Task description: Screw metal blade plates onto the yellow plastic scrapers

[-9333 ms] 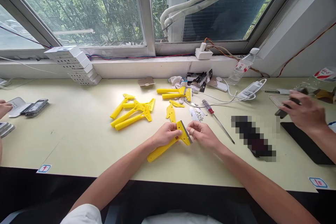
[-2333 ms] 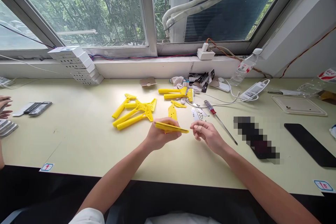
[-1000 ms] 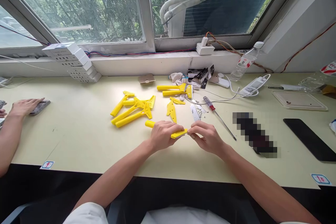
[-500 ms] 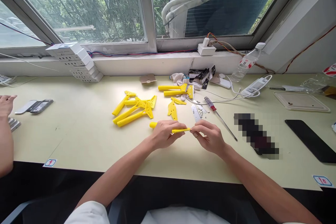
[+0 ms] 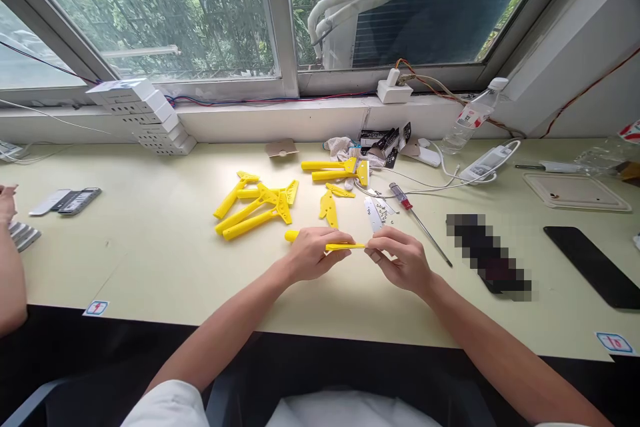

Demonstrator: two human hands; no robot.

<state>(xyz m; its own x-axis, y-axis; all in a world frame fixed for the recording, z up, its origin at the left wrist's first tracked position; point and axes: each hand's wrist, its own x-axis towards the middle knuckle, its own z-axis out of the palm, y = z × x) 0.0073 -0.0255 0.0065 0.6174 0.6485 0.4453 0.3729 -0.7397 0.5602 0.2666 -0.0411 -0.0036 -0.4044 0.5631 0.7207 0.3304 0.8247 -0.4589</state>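
Note:
My left hand is closed around a yellow scraper handle, whose rounded end sticks out to the left. The flat yellow head, seen edge-on, points right from between my fingers. At its tip, the thumb and fingers of my right hand are pinched together; any small part between them is hidden. Just beyond my hands lie loose yellow head plates, thin metal blades and several tiny screws. A screwdriver with a clear and red handle rests right of them.
Several yellow scraper handles lie left of centre, and scrapers with metal heads lie farther back. A power strip, bottle, tray and black phone-like slab are rightward. Another person's arm is at far left.
My hands hold nearly the same pose, with the scraper head and right fingertips shifted very slightly right. The other person's hand at far left has moved a little leftward.

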